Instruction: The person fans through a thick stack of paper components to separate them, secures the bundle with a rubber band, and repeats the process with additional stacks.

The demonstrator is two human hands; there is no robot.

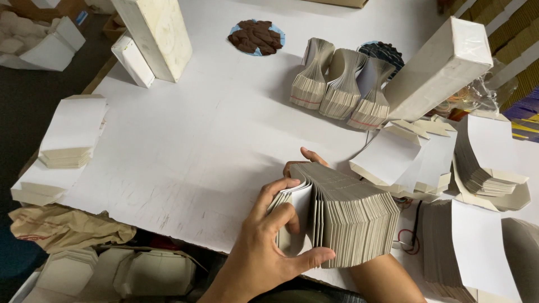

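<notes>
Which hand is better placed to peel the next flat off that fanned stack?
Likely the left hand: its fingers lie on the open end of the fanned stack of grey-white folded cardboard flats. The right hand sits mostly hidden behind the stack, apparently bracing it.

Three banded bundles [341,84] of folded card, two round plates [256,37] of dark pieces, two long white blocks [441,67], two hands [264,252]

Left hand [269,235] curled, thumb stretched out low — right hand [306,160] mostly hidden, only fingertips showing.
</notes>
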